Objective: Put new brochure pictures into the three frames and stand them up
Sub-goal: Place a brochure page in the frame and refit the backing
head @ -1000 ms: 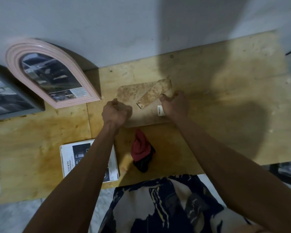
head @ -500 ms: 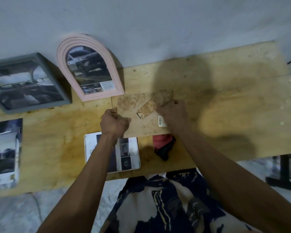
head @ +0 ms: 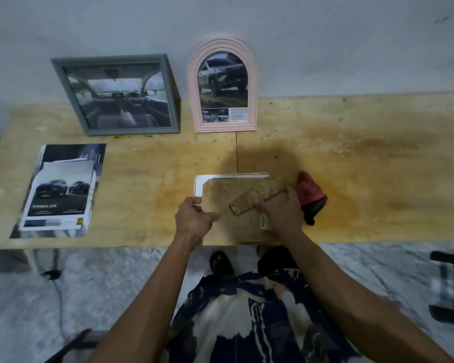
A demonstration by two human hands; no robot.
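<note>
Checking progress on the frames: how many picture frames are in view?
3: grey frame and pink arched frame standing against the wall; third frame face down at the table's near edge, under both hands.

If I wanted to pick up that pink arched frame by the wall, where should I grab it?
Take the pink arched frame by its two straight side rails, coming from the front, thumb on one side and fingers on the other. It stands upright against the wall, so the back is closed off, and the curved top would probably slip.
</note>
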